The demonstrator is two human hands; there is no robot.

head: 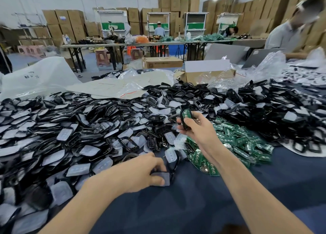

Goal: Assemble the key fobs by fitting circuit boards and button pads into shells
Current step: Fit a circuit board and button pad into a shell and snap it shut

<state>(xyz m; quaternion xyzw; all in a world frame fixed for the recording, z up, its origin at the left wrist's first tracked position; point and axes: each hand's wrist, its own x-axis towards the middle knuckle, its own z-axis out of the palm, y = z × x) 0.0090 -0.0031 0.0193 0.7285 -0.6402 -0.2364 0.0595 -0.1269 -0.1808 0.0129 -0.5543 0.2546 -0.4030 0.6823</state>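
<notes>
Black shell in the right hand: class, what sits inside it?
A green circuit board with round silvery contacts sits inside the black shell. Fingers of the right hand cover its lower end, so anything beneath the board cannot be seen.

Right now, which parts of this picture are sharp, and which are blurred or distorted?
Head view: the right hand and its shell with green circuit board are sharp; the left hand pinching a button pad is slightly smeared; the frame edges bend and blur.

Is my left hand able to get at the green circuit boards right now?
Probably the near edge only: the left hand grips a button pad, and the right forearm crosses most of the green circuit boards.
</notes>
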